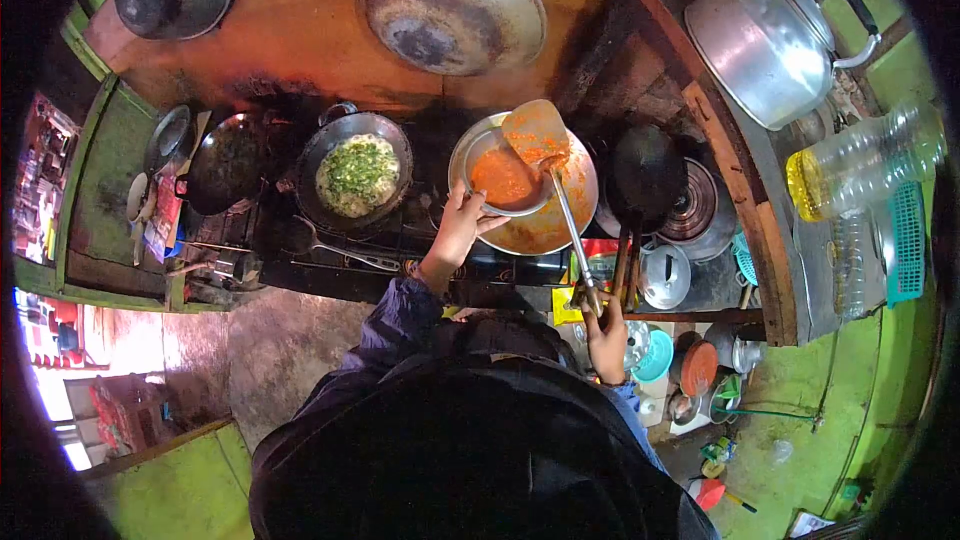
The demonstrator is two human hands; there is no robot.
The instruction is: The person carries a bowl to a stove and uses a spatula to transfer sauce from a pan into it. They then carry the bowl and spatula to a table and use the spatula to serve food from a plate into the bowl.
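Observation:
My left hand (pixel 460 232) grips the near rim of a small metal bowl (pixel 525 208) that holds orange-red sauce (pixel 500 178). This bowl is over a wider metal pan (pixel 535 237) whose inside is smeared with orange. In my right hand (pixel 605 342) is the handle end of a long metal spatula (pixel 570 215). Its broad blade, coated orange, lies across the bowl's far right side. Left of the bowl, a dark wok (pixel 312 195) on the stove contains a pale mixture topped with chopped greens (pixel 360 170).
A slotted turner (pixel 350 255) rests along the stove front. Another dark wok (pixel 222 165) stands farther left. To the right are a black pan (pixel 645 175), a pot lid (pixel 665 275) and a wooden-edged shelf (pixel 735 165) bearing a large kettle (pixel 765 45) and an oil bottle (pixel 855 165).

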